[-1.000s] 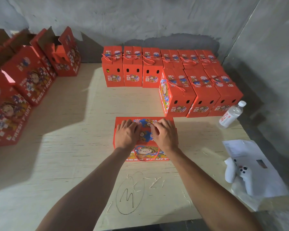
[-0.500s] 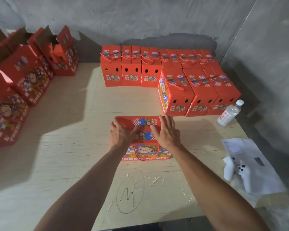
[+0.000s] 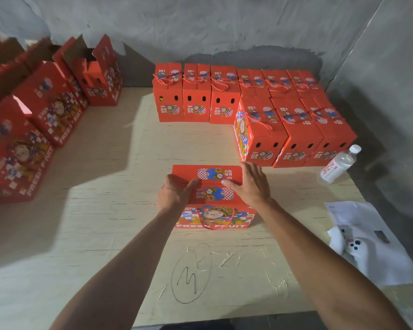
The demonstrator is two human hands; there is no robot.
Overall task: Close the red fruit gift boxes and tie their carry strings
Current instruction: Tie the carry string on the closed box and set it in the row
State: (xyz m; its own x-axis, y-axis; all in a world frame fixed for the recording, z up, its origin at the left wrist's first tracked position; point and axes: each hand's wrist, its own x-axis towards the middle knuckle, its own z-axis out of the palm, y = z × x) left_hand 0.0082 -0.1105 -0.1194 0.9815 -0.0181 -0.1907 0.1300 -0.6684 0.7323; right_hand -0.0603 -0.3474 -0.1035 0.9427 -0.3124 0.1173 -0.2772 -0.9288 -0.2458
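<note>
A red fruit gift box [image 3: 212,196] stands in front of me on the wooden table [image 3: 105,210], its top flaps folded down. My left hand [image 3: 174,191] rests on the left end of the top, thumb stretched along the flap seam. My right hand [image 3: 249,184] lies flat on the right end, fingers straight, reaching over the far edge. A red carry string [image 3: 216,221] hangs in a loose loop down the near face, untied.
Several closed, tied boxes [image 3: 246,110] stand in rows at the back right. Several open boxes [image 3: 45,110] line the left side. At the right are a water bottle [image 3: 339,164], a white paper sheet [image 3: 372,236] and a white controller [image 3: 353,246]. Grey walls enclose the back and right.
Both hands have slid apart from the middle of the box top toward its two ends, the right hand's fingers straightening over the far edge. The view has drifted slightly.
</note>
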